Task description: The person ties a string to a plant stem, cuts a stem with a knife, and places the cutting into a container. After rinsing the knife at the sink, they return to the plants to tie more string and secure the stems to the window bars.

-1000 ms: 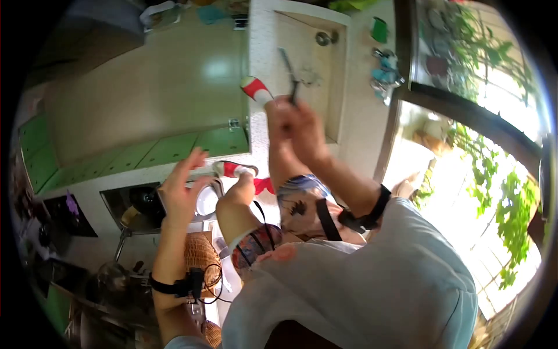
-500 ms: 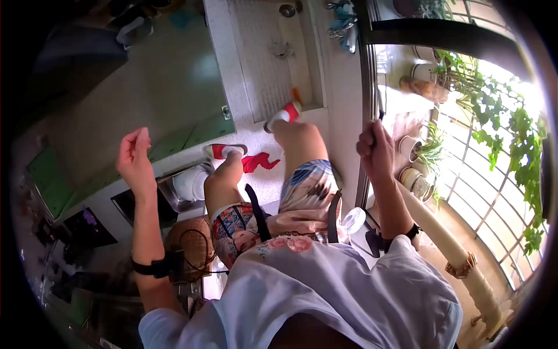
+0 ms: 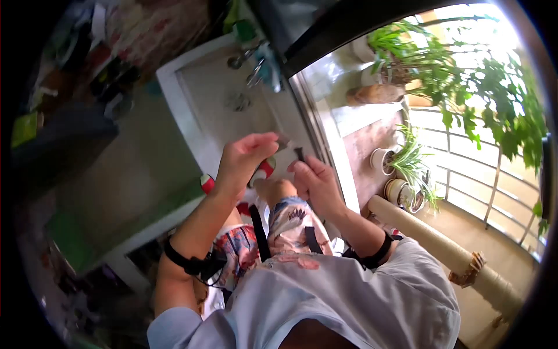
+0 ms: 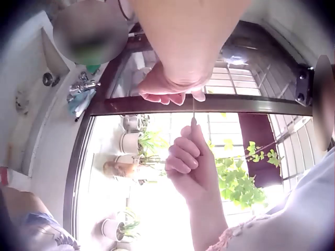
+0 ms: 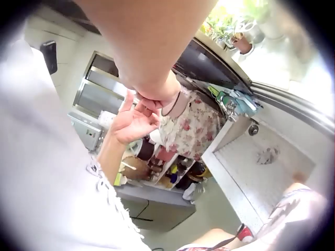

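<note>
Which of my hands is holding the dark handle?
The right hand, curled round the dark handle; the left hand is apart from that handle.

Top, pale grey-blue, short-sleeved [image 3: 360, 291]; pink motif [image 3: 302, 262], lower front. Shorts [image 3: 293, 218], patterned in pink, blue and red. Straps [image 3: 260, 232], two, black, at front. Left wristband [image 3: 180, 260], black, with boxy black unit [image 3: 212, 265]. Right wristband [image 3: 381, 254], black. Shoes [image 3: 267, 167], red and white.
</note>
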Motion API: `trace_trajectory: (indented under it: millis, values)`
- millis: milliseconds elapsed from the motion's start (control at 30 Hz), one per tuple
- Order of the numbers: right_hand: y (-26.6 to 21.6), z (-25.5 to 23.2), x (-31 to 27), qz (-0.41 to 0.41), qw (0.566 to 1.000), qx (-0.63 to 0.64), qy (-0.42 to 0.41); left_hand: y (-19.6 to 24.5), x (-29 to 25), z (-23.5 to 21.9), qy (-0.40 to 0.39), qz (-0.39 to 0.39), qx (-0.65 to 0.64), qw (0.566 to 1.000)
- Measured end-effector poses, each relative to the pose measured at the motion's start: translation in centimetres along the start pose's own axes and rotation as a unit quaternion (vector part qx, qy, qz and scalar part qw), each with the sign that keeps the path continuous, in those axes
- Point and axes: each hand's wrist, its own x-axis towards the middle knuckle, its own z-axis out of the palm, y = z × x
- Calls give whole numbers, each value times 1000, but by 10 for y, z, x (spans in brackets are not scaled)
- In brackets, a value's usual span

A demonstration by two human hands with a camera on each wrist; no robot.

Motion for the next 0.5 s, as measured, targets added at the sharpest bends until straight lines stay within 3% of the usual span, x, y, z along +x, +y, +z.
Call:
trace_trajectory:
  millis: [67, 100, 133, 167, 200, 300, 467, 500]
  values:
    - [-7, -7, -9, 21, 996, -75, 38, 6, 0, 23, -19, 32, 10, 999]
    - [-4, -14, -14, -86, 990, -109, -8, 9, 0, 28, -16, 37, 33, 999]
    - [-4, -16, -16, -59, 995, -83, 6, 10, 2, 33, -17, 46, 54, 997]
    - [9, -22, -16, -190, 960, -204, 35, 7, 0, 38, -8, 57, 45, 997]
    - [12, -25, -14, -207, 960, -187, 27, 10, 5, 40, -41, 78, 53, 995]
    - [-10, -32, -34, -187, 949, -255, 13, 26, 12, 63, -70, 45, 125, 989]
    - [-28, -51, -67, -171, 929, -328, 13, 54, 11, 102, -237, 25, 253, 938]
    - [-30, -49, -78, -191, 941, -275, 43, 58, 7, 115, -258, 19, 269, 928]
